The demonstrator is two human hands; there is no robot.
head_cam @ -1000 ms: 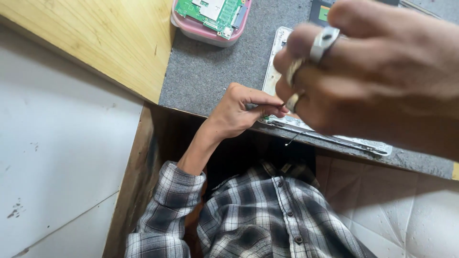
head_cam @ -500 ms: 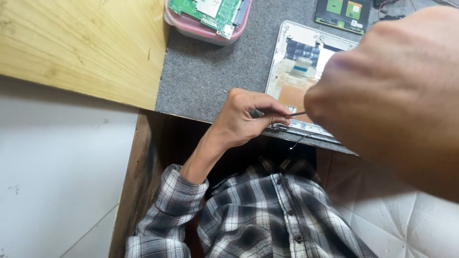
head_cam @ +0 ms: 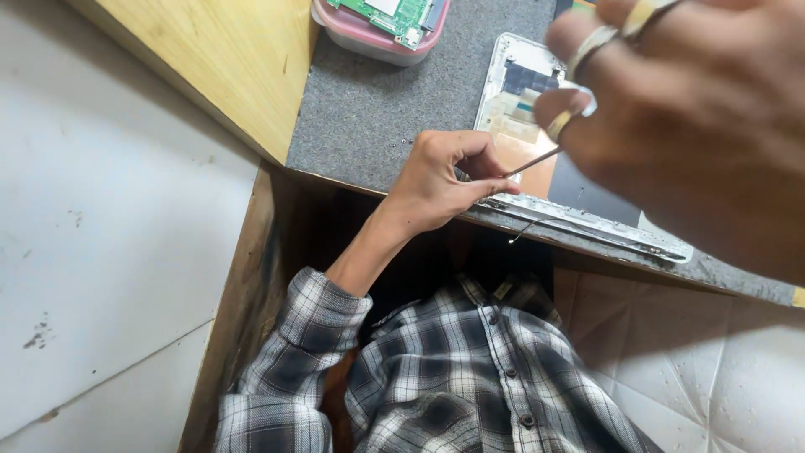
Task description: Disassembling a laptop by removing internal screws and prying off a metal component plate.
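My left hand (head_cam: 436, 180) rests at the near edge of an opened white tablet shell (head_cam: 513, 99) on a grey mat (head_cam: 377, 113). Its fingertips pinch a thin metal probe (head_cam: 532, 161) that slants up to the right over the tablet's insides. My right hand (head_cam: 696, 126) hovers high and close to the camera, blurred, with rings on its curled fingers. It covers the right part of the tablet. Whether it holds anything is unclear.
A pink tray (head_cam: 360, 38) with a green circuit board (head_cam: 394, 10) sits at the back of the mat. A wooden desk top (head_cam: 226, 59) lies to the left, white floor tiles (head_cam: 101, 252) beyond it. A thin wire (head_cam: 521, 231) dangles off the table's front edge above my checked shirt (head_cam: 470, 377).
My right hand has risen and shifted right, uncovering more of the tablet. My left hand has stayed at the tablet's near edge with the probe.
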